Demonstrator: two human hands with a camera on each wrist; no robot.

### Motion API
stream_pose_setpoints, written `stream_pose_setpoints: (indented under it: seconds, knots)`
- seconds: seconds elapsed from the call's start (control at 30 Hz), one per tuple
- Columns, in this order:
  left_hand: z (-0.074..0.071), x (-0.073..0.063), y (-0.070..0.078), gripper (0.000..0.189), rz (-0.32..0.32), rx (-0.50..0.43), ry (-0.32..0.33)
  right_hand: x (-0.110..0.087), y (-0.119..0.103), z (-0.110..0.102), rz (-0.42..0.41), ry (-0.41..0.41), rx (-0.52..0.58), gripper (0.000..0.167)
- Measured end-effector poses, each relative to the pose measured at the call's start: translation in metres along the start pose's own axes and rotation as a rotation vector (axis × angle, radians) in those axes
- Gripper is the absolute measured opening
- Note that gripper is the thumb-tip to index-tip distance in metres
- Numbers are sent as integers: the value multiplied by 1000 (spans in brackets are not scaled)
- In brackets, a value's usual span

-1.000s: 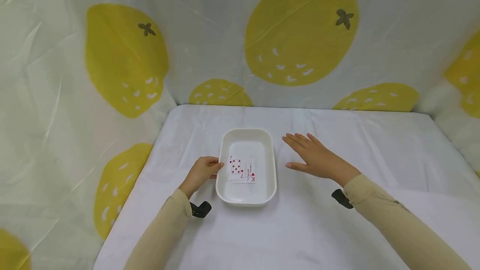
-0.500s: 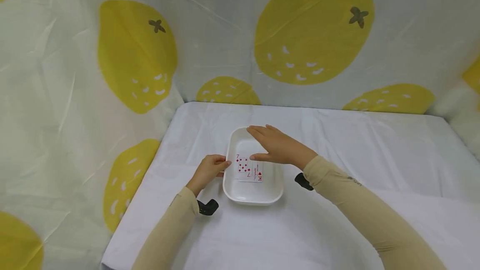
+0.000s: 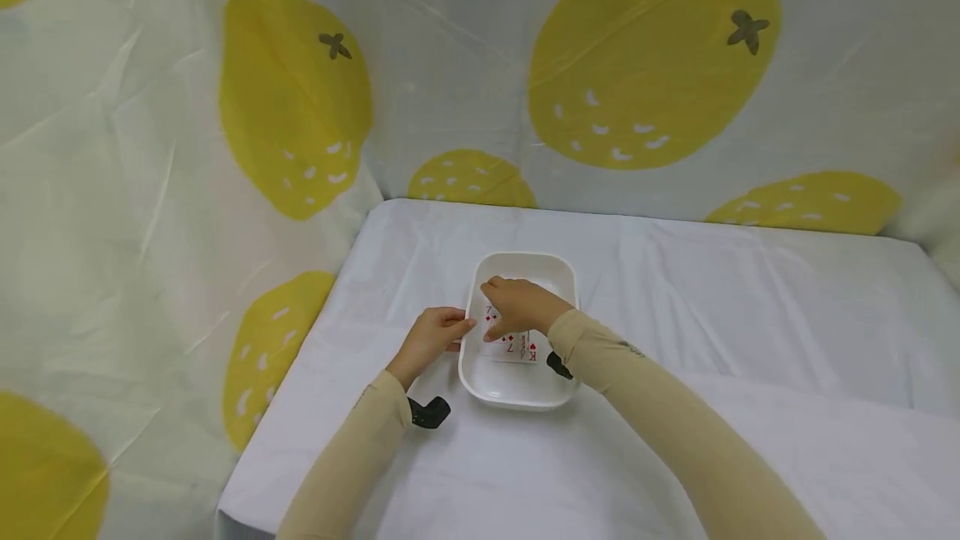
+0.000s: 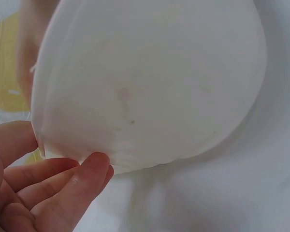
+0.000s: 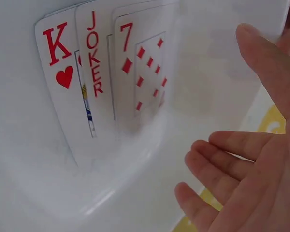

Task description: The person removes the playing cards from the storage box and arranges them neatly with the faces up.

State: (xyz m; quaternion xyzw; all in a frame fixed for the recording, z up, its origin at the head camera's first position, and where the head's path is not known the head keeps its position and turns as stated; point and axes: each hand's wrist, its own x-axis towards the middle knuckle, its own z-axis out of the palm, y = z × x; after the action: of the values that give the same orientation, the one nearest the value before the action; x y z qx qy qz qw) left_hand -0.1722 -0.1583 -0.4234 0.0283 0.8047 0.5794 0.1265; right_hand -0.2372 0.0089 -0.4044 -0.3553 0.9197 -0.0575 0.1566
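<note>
A white rectangular tray (image 3: 517, 390) with rounded corners stands on the table. My left hand (image 3: 430, 338) pinches its left rim, and the left wrist view shows the fingers against the tray's pale outer wall (image 4: 154, 96). Inside lie overlapping playing cards: a king of hearts (image 5: 60, 79), a joker (image 5: 97, 63) and a seven of diamonds (image 5: 147, 72) on top. Over the cards hovers my right hand (image 3: 525, 305), its thumb spread from loosely bent fingers and nothing held. It partly covers the cards in the head view.
A white cloth (image 3: 675, 340) covers the table. Behind and to the left hangs a pale curtain (image 3: 450, 65) printed with large yellow lemons. A black wrist-worn piece (image 3: 430, 413) sits beneath the left wrist.
My right hand has moved left and down from beside the tray to above the cards. The left hand stays on the rim. The head view has shifted slightly.
</note>
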Motion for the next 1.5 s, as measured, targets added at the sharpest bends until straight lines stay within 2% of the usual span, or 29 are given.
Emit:
stream_pose_setpoints:
  seconds: [0.13, 0.3, 0.4, 0.63, 0.8, 1.1, 1.33, 1.5]
  knots:
    - [4, -1, 3, 31, 0, -2, -10, 6, 5, 17, 77, -37, 17, 83]
    - [4, 12, -18, 31, -11, -33, -15, 12, 8, 34, 134, -46, -1, 79]
    - [3, 18, -28, 32, -11, -30, 9, 14, 7, 37, 132, -32, -33, 76]
    - [1, 17, -28, 28, -25, 14, 36, 14, 6, 38, 117, -24, -68, 73]
    - [2, 16, -26, 28, -36, 32, 42, 9, 7, 28, 122, -26, -51, 74]
    - [4, 17, -25, 28, -46, 33, 54, -9, 11, -6, 80, 21, -69, 76]
    - [5, 18, -26, 29, -53, 14, 47, -36, 28, -30, 82, 75, -33, 85]
    - [5, 17, -25, 29, -64, 6, 46, -61, 51, -34, 98, 122, -39, 82]
